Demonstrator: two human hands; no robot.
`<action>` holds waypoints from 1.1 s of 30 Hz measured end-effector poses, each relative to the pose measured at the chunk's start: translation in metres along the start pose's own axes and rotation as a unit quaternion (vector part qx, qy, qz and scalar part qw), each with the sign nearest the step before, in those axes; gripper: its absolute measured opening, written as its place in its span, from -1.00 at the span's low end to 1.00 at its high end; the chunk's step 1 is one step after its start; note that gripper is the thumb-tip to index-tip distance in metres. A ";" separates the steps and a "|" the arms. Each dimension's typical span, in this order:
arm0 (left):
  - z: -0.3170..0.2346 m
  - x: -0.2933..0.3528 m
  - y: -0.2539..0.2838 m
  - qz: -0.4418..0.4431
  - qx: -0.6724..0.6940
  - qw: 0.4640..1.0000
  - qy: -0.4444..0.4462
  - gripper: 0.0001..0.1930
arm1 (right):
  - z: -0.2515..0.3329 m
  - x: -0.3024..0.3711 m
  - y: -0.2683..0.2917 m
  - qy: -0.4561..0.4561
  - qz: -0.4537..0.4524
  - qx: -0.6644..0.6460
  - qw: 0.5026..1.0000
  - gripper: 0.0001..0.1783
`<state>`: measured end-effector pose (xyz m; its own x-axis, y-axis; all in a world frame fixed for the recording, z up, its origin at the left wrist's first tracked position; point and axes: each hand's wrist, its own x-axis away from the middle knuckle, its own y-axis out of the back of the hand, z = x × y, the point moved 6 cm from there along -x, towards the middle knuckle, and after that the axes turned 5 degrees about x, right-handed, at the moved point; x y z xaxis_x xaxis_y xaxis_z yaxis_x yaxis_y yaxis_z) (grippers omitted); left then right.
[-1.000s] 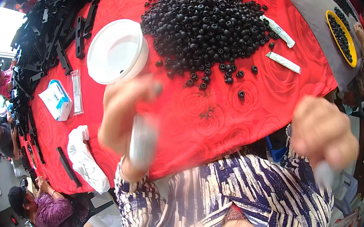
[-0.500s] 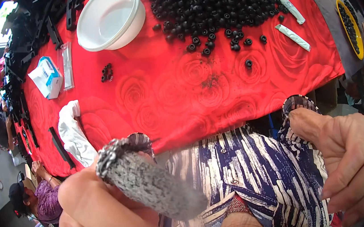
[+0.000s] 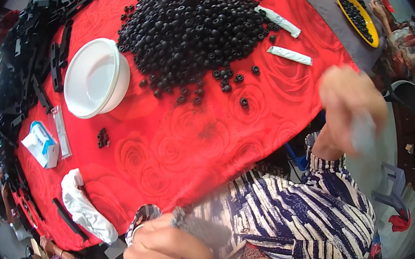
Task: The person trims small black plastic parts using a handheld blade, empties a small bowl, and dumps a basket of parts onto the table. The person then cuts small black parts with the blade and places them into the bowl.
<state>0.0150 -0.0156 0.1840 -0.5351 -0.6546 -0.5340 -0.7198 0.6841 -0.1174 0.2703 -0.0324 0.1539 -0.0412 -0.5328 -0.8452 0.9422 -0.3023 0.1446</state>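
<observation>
My left hand (image 3: pixel 163 255) is at the bottom, left of centre, in front of my patterned shirt. Its fingers are curled round a grey speckled knitted piece (image 3: pixel 182 219), whose far end blurs against the shirt. Out past the table's front right edge is my right hand (image 3: pixel 347 95), raised and smeared by motion. A pale greyish patch shows at its lower side; I cannot make out what it is. Nearest to my left hand on the table lies a crumpled white cloth (image 3: pixel 86 207), with a thin black strip (image 3: pixel 69 219) beside it.
On the red rose-patterned tablecloth (image 3: pixel 153 151) lie a heap of small black ring-like parts (image 3: pixel 191 29), a white bowl (image 3: pixel 123 83), a tissue pack (image 3: pixel 42 143) and white wrapped sticks (image 3: pixel 288 55). Black strips (image 3: pixel 16 64) pile up far left. People sit at both sides, near a yellow tray (image 3: pixel 371 34).
My view has turned, so the table's things appear shifted left. My right hand has risen from beside my body to the table's right edge. My left hand still grips the knitted piece, lower down.
</observation>
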 end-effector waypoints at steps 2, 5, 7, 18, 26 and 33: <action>0.000 0.015 0.001 0.053 0.113 0.991 0.048 -0.81 | -0.045 0.015 0.014 -0.182 -0.055 0.241 0.952 -0.89; 0.016 0.023 0.012 0.132 0.164 0.977 0.042 -0.66 | -0.106 0.039 0.043 -0.198 0.041 0.419 0.885 -0.85; 0.012 0.024 0.012 0.141 0.117 0.982 0.048 -0.67 | -0.135 0.050 0.044 -0.203 0.127 0.484 0.842 -0.77; 0.057 0.022 0.022 0.210 -0.128 0.958 0.146 -0.72 | -0.159 0.062 0.032 -0.193 0.274 0.507 0.794 -0.88; 0.147 -0.011 0.019 0.047 -0.426 0.898 0.096 -0.77 | -0.135 0.063 0.012 -0.218 0.087 0.395 0.888 -0.85; 0.219 -0.019 -0.017 0.121 -0.526 0.824 0.176 -0.72 | -0.134 0.082 0.001 -0.201 0.033 0.361 0.910 -0.74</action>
<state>0.1342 0.0552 0.0128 -0.6808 -0.7193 -0.1379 -0.4595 0.2729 0.8452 0.3125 0.0291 0.0158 -0.2476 -0.7713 -0.5864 0.4896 -0.6219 0.6112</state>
